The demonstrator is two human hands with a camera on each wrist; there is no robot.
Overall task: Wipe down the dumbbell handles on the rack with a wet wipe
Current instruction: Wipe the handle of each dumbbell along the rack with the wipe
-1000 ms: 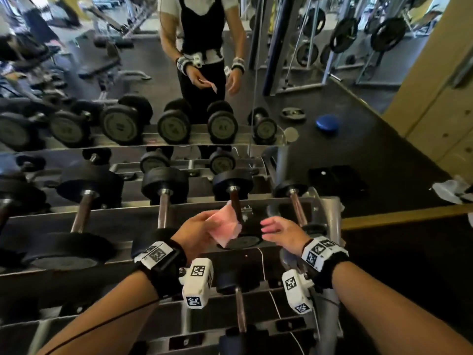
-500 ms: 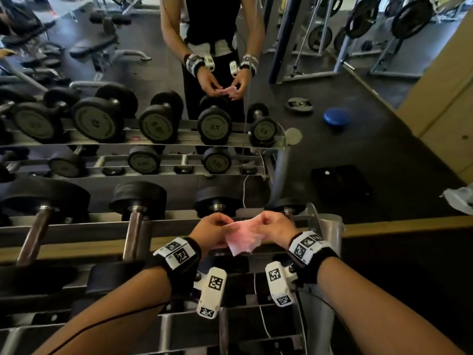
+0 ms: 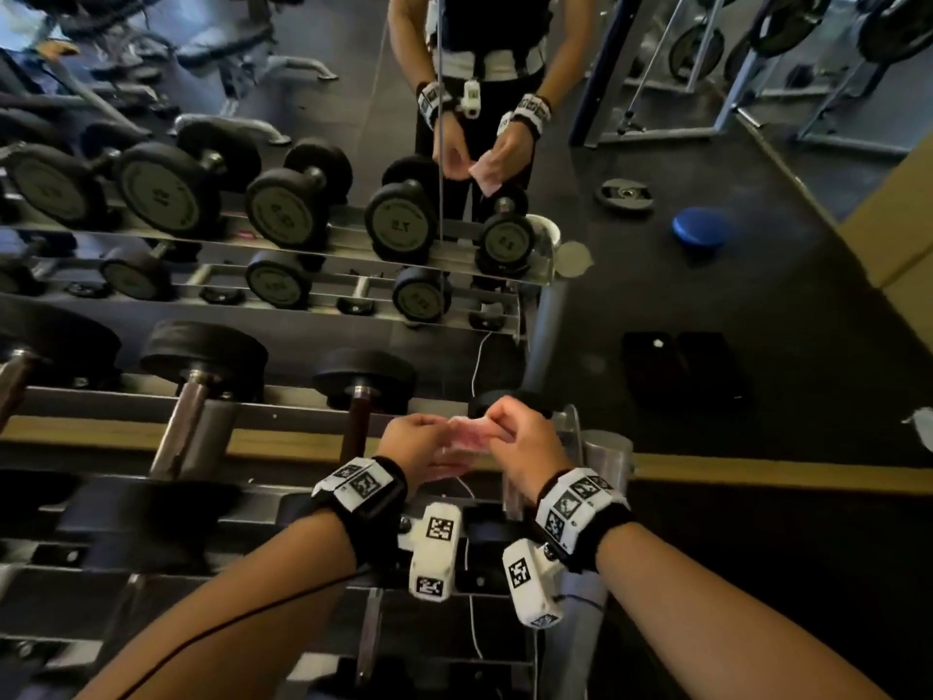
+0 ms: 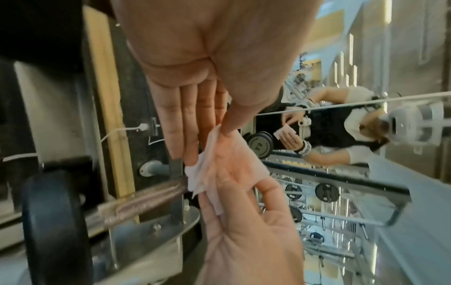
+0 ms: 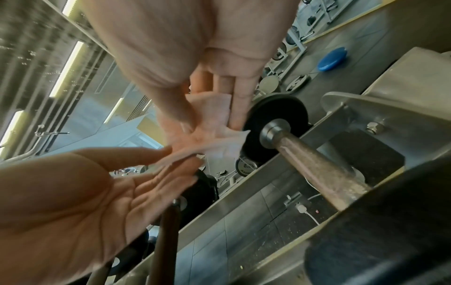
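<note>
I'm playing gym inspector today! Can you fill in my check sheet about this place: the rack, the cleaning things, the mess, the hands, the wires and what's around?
Surface: metal rack carrying black dumbbells.
Job's things: pink wet wipe held above the rack, touching no handle.
Clutter: blue disc and weight plate on the floor.
Grippers: left hand and right hand both pinch the wipe.
Cables: white cable behind the rack.
Surroundings: mirror reflecting the person; gym machines behind.

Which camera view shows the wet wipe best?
The left wrist view: the wet wipe hangs spread between both hands. The right wrist view shows it partly behind fingers. The head view shows only a small strip.
</note>
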